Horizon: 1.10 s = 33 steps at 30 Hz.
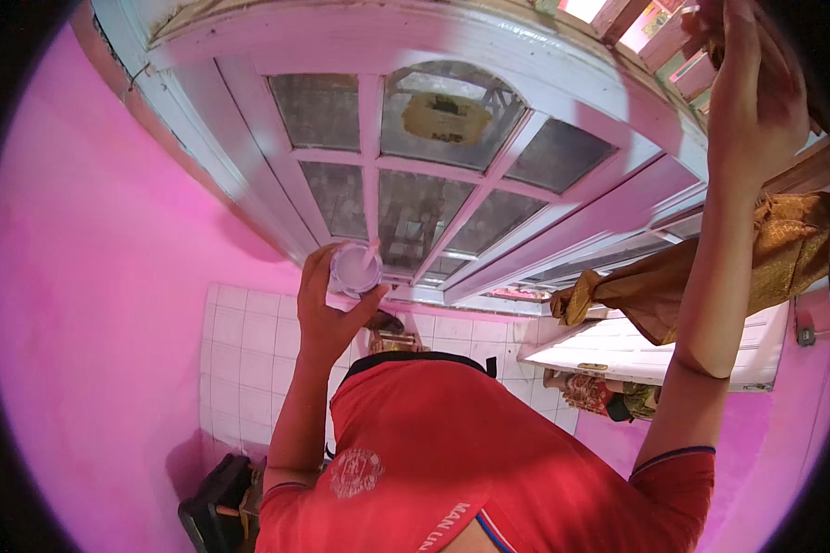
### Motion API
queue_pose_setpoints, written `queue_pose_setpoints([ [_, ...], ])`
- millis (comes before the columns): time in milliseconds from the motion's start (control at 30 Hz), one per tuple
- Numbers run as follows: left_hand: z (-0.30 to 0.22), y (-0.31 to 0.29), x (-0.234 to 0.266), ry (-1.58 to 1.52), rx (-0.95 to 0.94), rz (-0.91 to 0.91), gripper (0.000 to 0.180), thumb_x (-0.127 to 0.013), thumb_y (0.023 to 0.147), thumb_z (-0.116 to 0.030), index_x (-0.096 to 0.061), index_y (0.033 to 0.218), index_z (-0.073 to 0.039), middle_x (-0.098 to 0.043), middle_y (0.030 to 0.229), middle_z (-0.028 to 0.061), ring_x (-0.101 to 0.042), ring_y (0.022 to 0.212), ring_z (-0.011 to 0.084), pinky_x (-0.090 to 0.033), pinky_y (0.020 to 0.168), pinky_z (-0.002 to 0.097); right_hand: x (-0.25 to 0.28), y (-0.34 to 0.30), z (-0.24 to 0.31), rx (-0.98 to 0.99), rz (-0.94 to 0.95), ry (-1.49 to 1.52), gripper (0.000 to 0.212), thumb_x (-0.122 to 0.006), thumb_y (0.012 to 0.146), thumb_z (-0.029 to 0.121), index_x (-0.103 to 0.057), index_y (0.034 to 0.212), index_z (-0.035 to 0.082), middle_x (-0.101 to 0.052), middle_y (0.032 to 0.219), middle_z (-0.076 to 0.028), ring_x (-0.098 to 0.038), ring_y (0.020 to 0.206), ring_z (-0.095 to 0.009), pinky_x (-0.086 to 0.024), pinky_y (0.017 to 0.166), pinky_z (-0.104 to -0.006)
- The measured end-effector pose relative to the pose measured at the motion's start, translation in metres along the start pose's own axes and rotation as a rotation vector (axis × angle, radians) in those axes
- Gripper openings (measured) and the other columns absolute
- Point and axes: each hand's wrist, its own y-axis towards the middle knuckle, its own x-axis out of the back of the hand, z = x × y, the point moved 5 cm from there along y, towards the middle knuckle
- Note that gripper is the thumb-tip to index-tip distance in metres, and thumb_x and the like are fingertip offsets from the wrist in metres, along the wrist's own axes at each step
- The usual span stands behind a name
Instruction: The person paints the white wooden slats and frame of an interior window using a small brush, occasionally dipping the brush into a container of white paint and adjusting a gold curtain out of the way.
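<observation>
Below the white door's glass panes (433,184), left hand (327,309) grips a small white cup (355,268), its stick pointing to twelve o'clock; right hand (752,101), at two o'clock, presses the frame, grip unclear; golden cloth (765,253) hangs beneath.

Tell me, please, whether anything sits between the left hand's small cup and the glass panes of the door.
Nothing visible does. The left hand holds the small cup right before the door's glass panes, with no object between them.

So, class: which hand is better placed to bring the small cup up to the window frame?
Left, probably. The left hand grips the small cup, right in front of the window frame. The right hand is high up and far off, at the wooden slats.
</observation>
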Motion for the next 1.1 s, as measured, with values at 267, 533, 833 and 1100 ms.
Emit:
queue_pose_setpoints([
  [267,0.008,-0.003,0.006,0.020,0.031,-0.005,0.064,-0.090,0.071,-0.016,-0.061,0.125,0.001,-0.062,0.124,0.0178,-0.062,0.115,0.0348,-0.050,0.098,0.0430,0.003,-0.035,-0.016,-0.199,0.151,0.123,0.024,-0.063,0.103,0.012,-0.072,0.118,-0.005,-0.077,0.094,-0.012,-0.072,0.078,-0.015,-0.056,0.073,-0.0249],
  [533,0.016,-0.006,0.000,0.041,0.016,-0.014,0.070,-0.088,0.072,-0.018,-0.056,0.131,0.001,-0.061,0.123,0.0185,-0.060,0.116,0.0339,-0.048,0.102,0.0427,-0.002,0.041,-0.021,-0.116,-0.093,0.258,0.022,-0.063,0.103,0.011,-0.068,0.116,-0.007,-0.075,0.091,-0.012,-0.071,0.075,-0.014,-0.056,0.070,-0.0240],
  [833,0.007,-0.001,-0.016,-0.064,0.018,-0.011,0.064,-0.089,0.070,-0.016,-0.060,0.123,0.002,-0.060,0.117,0.0189,-0.062,0.109,0.0363,-0.050,0.095,0.0444,-0.002,-0.017,-0.008,-0.198,0.130,0.171,0.013,-0.069,0.096,0.004,-0.070,0.107,-0.003,-0.073,0.091,-0.010,-0.069,0.080,-0.012,-0.055,0.073,-0.0268],
  [1100,0.013,-0.007,-0.014,-0.018,-0.007,-0.015,0.065,-0.092,0.069,-0.020,-0.061,0.122,0.003,-0.059,0.121,0.0216,-0.061,0.112,0.0403,-0.050,0.095,0.0472,-0.004,0.042,-0.006,-0.116,-0.033,0.107,0.010,-0.070,0.094,0.004,-0.070,0.103,-0.001,-0.069,0.084,-0.011,-0.066,0.072,-0.016,-0.051,0.068,-0.0269],
])
